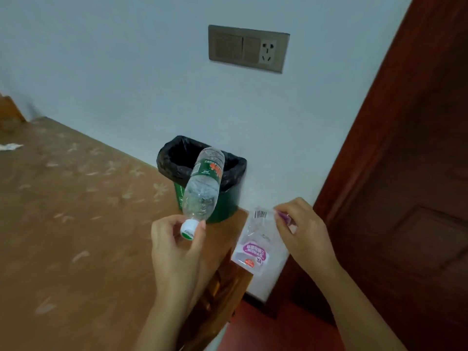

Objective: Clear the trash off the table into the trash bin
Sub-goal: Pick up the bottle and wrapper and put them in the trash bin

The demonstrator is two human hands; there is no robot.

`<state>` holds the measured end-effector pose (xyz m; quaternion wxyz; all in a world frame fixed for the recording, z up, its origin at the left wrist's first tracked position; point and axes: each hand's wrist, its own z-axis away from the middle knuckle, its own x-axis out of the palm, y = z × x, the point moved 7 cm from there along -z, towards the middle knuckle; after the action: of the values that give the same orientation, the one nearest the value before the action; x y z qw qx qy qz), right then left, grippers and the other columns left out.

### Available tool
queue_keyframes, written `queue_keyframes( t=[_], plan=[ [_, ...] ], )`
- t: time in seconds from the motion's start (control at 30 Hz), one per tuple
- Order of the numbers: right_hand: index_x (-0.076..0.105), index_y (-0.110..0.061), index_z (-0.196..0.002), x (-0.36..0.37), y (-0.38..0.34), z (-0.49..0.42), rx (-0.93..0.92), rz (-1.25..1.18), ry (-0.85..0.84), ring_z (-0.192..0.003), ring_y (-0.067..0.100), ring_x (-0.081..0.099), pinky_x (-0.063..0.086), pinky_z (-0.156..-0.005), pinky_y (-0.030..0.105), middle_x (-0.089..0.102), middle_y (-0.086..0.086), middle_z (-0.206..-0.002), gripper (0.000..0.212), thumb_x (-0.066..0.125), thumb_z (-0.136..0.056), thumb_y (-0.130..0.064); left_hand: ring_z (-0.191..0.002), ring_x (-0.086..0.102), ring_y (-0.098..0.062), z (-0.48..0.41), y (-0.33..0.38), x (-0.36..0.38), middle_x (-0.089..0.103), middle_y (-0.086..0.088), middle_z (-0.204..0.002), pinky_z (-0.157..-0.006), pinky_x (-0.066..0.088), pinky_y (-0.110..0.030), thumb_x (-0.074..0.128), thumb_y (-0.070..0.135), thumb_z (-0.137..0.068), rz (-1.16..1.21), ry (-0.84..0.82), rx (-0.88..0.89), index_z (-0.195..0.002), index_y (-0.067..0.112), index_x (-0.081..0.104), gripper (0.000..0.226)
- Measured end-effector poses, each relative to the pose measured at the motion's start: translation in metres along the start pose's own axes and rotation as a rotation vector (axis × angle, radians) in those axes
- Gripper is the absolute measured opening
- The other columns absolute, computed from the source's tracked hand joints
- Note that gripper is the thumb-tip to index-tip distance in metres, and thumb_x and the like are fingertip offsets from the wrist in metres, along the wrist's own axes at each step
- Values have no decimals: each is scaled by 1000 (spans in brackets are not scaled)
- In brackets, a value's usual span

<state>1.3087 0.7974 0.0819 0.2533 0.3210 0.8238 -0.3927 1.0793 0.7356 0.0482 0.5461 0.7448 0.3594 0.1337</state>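
Observation:
My left hand (pixel 174 249) grips the white cap end of a clear plastic bottle (pixel 203 183) with a green and red label. The bottle tilts up and away, its base in front of the bin's opening. The green trash bin (pixel 228 201), lined with a black bag (pixel 169 158), stands on the table's far right corner against the wall. My right hand (pixel 301 231) pinches the top edge of a clear plastic wrapper (pixel 255 244) with a purple print and a barcode. The wrapper hangs just right of the bin, past the table's edge.
The brown patterned table (pixel 76 211) fills the left. A crumpled white scrap (pixel 10 147) lies at its far left. A wall plate with switches and a socket (pixel 248 48) is above the bin. A dark red wooden door (pixel 410 173) stands at the right.

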Motion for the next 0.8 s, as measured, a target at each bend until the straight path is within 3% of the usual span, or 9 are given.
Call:
queue_keyframes(
  t=[0.13,0.23,0.43,0.67,0.8],
  plan=[
    [61,-11,-84,33,1,-41,-26,-59,-54,-72,9,47,46,-56,23,51,-2,-81,6,61,-82,-5,-83,51,0,-28,-13,0,48,4,-91,-66,37,-3,70,15,-77,-36,64,-23,-88,19,51,21],
    [60,-11,-86,55,0,-77,-90,-108,-69,-66,6,47,43,-59,12,53,-1,-84,4,59,-83,-7,-83,52,-2,-47,-23,-1,49,0,-93,-66,37,-9,69,15,-78,-74,129,-50,-88,18,52,20],
    [59,-8,-92,89,-1,-148,-156,-255,-95,-68,1,49,38,-58,-1,50,-2,-90,7,57,-86,-12,-79,50,-1,-74,-23,-3,48,-2,-94,-66,37,-5,69,12,-78,-149,320,-62,-88,17,51,21],
    [59,-6,-91,121,1,-224,-264,-339,-93,-68,12,49,40,-57,6,51,4,-89,6,54,-87,-8,-80,53,-4,-97,-17,14,48,5,-90,-64,37,-3,69,14,-78,-175,441,-110,-88,20,51,22],
    [60,-6,-94,139,9,-250,-292,-345,-99,-72,16,51,39,-56,16,55,10,-90,9,54,-87,-7,-81,54,-5,-99,-14,20,49,7,-90,-66,39,-4,69,16,-78,-200,470,-90,-82,31,47,27]
  ],
)
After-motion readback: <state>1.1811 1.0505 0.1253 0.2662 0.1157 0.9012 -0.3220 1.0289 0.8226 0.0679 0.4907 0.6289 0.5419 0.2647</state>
